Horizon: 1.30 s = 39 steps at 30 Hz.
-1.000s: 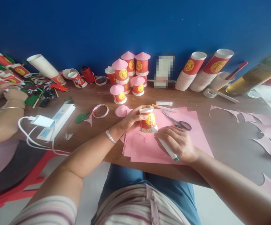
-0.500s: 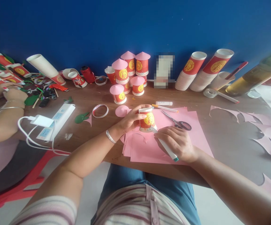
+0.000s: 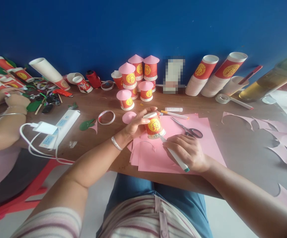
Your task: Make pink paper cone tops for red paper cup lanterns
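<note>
So the desk (image 3: 96,105) was pretty cluttered, with a stack of pink paper (image 3: 208,145) on its near edge, right in front of the person. Both hands were working over that stack. The left hand (image 3: 136,124) was wrapped around a red cup (image 3: 154,125), thumb on the near side and fingers curled over the far side and top. The right hand (image 3: 186,150) pinched a white pen (image 3: 175,155) between thumb and fingertips, with the rest of the hand resting on the paper.

Looked to me like marking around the cup's rim was the step in hand, since the pen tip sat right at the foot of the cup. I'd say carrying that line further calls for the cup pressed flat and held dead steady, because paper cups skid easily on smooth sheets.

The cup stood upside down on the paper, wide mouth facing down and small base up. Its long axis was close to upright but leaned a bit to the left. The pen lay on a slant, tip pointing away and left at the cup, green end back toward the person. Scissors (image 3: 189,130) lay just beyond, untouched.
</note>
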Each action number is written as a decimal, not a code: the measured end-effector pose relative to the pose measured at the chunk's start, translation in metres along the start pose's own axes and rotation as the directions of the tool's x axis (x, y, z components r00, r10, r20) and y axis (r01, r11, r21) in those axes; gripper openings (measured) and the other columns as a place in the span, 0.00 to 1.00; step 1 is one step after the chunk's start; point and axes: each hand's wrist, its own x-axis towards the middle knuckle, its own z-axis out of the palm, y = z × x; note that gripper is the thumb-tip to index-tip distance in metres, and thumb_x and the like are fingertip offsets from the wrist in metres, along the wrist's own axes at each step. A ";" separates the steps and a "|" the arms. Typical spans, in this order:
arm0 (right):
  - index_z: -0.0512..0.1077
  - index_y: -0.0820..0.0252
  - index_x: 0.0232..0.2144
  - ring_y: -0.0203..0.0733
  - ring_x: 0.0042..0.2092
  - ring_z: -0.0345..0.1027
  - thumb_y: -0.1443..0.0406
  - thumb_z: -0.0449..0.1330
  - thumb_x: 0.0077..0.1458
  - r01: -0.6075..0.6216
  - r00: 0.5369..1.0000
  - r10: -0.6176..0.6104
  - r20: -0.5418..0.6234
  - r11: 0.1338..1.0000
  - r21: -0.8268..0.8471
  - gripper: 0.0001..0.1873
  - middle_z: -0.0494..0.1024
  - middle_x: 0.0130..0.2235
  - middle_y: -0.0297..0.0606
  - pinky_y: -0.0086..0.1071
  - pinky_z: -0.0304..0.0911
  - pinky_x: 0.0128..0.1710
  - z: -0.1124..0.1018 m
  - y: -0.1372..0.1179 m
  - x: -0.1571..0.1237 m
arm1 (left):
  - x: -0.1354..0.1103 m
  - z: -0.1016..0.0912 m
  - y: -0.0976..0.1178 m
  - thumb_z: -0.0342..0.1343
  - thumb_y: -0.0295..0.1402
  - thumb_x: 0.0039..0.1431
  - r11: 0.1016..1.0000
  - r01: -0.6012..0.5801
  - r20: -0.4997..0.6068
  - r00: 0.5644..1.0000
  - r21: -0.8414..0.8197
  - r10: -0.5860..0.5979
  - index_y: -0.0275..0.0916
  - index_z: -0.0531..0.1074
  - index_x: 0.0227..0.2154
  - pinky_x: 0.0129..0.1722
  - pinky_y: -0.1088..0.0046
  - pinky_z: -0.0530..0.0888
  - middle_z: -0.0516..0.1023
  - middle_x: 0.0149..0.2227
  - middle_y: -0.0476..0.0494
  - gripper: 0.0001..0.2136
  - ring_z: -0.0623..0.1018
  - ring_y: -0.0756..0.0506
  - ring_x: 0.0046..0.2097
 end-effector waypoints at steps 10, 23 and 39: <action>0.71 0.61 0.50 0.41 0.34 0.73 0.76 0.55 0.63 0.002 1.000 -0.003 -0.007 1.000 -0.025 0.15 0.77 0.33 0.38 0.33 0.68 0.31 0.000 0.003 -0.005 | 0.001 0.000 0.003 0.60 0.29 0.52 0.999 -0.007 -0.030 1.000 -0.033 0.006 0.43 0.73 0.53 0.48 0.63 0.72 0.77 0.51 0.43 0.23 0.78 0.42 0.48; 0.74 0.57 0.39 0.36 0.28 0.65 0.70 0.58 0.65 -0.248 0.967 0.254 -0.007 0.937 -0.248 0.06 0.73 0.29 0.33 0.32 0.57 0.28 0.016 0.009 -0.011 | -0.001 0.013 0.005 0.66 0.31 0.53 0.987 0.037 -0.063 0.998 0.157 -0.027 0.42 0.69 0.55 0.44 0.69 0.73 0.76 0.51 0.41 0.26 0.76 0.46 0.46; 0.72 0.60 0.46 0.44 0.40 0.73 0.68 0.57 0.65 -0.360 0.930 0.366 -0.025 0.898 -0.254 0.08 0.78 0.42 0.43 0.32 0.65 0.32 0.027 0.027 -0.021 | 0.001 0.001 -0.003 0.71 0.35 0.47 0.893 -0.052 0.071 0.997 0.448 0.022 0.43 0.69 0.59 0.53 0.59 0.73 0.76 0.53 0.38 0.34 0.75 0.37 0.54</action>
